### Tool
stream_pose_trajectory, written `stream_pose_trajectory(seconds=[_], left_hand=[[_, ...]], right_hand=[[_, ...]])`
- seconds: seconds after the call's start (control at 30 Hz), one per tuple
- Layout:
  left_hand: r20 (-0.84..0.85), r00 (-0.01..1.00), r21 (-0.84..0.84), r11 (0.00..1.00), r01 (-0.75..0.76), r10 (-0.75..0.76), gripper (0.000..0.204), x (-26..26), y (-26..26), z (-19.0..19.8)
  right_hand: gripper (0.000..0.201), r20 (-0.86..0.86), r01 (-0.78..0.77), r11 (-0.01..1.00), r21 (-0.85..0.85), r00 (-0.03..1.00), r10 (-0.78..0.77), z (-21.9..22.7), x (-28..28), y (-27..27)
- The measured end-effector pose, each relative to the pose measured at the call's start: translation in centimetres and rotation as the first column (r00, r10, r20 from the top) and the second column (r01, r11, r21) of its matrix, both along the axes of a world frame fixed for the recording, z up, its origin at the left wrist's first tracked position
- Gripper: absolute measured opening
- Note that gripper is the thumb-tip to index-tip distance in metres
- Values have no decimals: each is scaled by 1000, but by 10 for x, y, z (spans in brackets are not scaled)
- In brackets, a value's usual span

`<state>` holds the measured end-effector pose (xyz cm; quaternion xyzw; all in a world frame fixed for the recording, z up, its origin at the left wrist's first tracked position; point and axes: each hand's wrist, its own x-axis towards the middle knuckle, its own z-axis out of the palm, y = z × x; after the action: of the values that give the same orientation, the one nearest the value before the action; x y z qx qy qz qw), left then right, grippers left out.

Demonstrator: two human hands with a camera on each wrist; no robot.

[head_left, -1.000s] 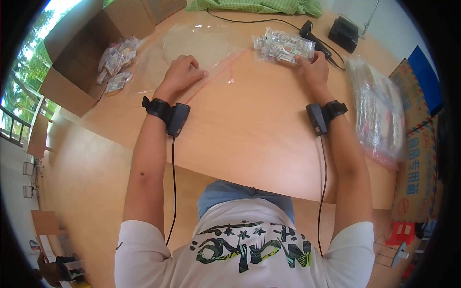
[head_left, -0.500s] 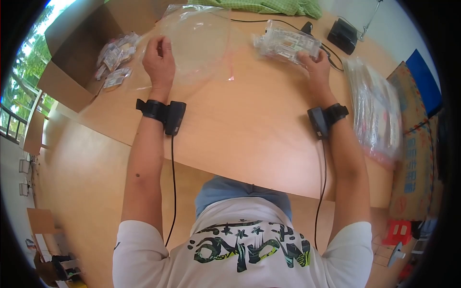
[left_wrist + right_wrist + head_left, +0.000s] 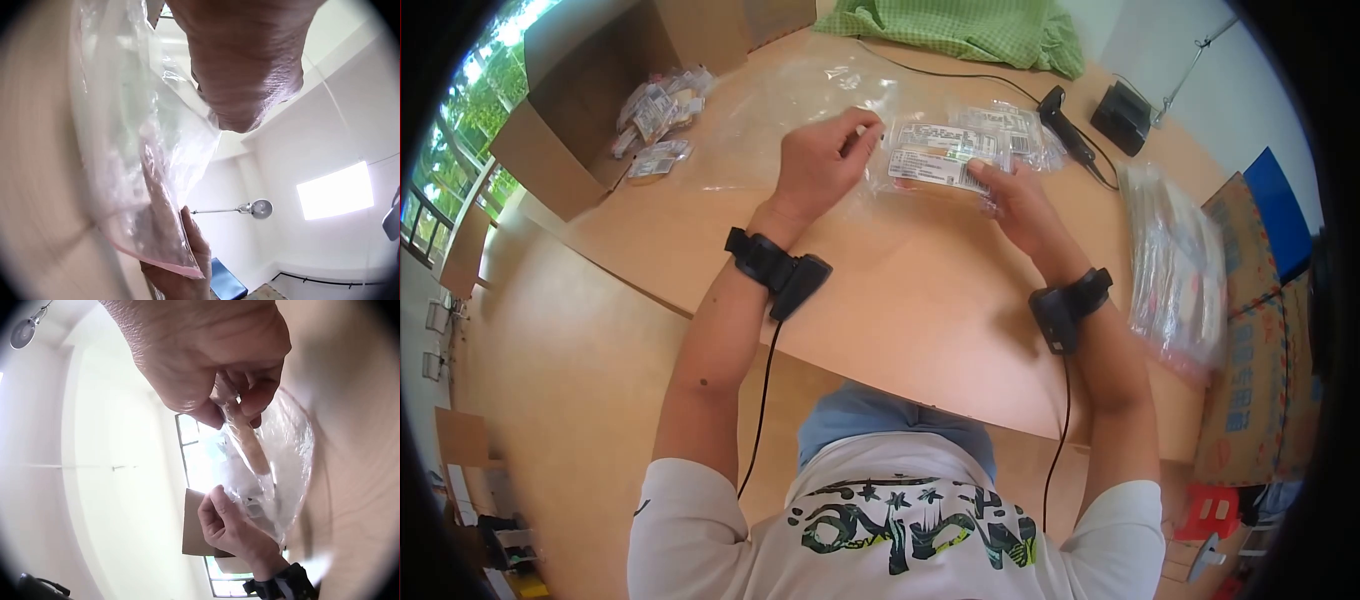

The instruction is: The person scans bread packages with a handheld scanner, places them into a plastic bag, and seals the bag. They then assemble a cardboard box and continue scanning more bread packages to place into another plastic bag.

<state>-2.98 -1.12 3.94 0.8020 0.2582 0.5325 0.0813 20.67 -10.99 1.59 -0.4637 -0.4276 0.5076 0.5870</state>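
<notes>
My left hand [image 3: 825,165] pinches the upper edge of a large clear plastic bag [image 3: 770,130], lifting its mouth; a pink strip runs along the rim in the left wrist view. Between thumb and fingers of my right hand [image 3: 1028,205] is a clear-wrapped flat packet [image 3: 930,165] with a white printed label, its far end at the bag's mouth. In the right wrist view the packet [image 3: 250,447] shows edge-on, a light brown content inside, overlapping the bag [image 3: 287,444]. Just behind it on the table lie more labelled packets [image 3: 1025,125].
A cardboard box [image 3: 550,160] lies at the left with several wrapped packets [image 3: 662,110] at its opening. A black handheld scanner [image 3: 1065,130] and its cable lie at the back right. A stack of flat plastic bags [image 3: 1175,265] lies at the right, beside printed cartons [image 3: 1250,370].
My right hand has brought a packet leftward and nearer from the back right packets. My left hand went outward to the left, then came back right, raising the bag's edge.
</notes>
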Motion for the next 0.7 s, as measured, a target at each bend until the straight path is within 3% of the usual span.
stream_pose_trajectory(seconds=[0.1, 0.2, 0.27, 0.3, 0.37, 0.53, 0.6, 0.7], left_hand=[[-68, 991, 62, 990, 123, -119, 11, 8, -16, 1], [-29, 948, 145, 937, 317, -316, 10, 21, -27, -5], [-139, 902, 28, 909, 417, -409, 11, 23, -41, -3], [-180, 874, 1, 889, 458, -450, 12, 24, -47, -3], [-259, 813, -36, 846, 532, -522, 16, 26, -59, -6], [-397, 692, -106, 779, 618, -603, 24, 27, -78, -15], [-415, 672, -120, 769, 628, -614, 28, 26, -80, -15], [-437, 649, -133, 758, 638, -623, 33, 24, -81, -16]], right_hand=[[33, -84, 27, 999, -37, 996, -30, 11, -22, -10], [32, -174, 2, 998, -68, 985, -14, 6, -39, -10], [29, -163, -45, 997, -68, 986, 33, -16, -35, -3], [25, -287, -21, 999, -41, 958, 8, -12, -46, -9], [22, -184, 37, 998, -48, 982, -46, -17, -47, -9], [26, -173, 18, 999, -41, 985, -25, -24, -39, -4], [30, -167, 146, 989, -32, 975, -150, -11, -56, -10], [39, -175, 101, 993, 58, 980, -90, -11, -55, -10]])
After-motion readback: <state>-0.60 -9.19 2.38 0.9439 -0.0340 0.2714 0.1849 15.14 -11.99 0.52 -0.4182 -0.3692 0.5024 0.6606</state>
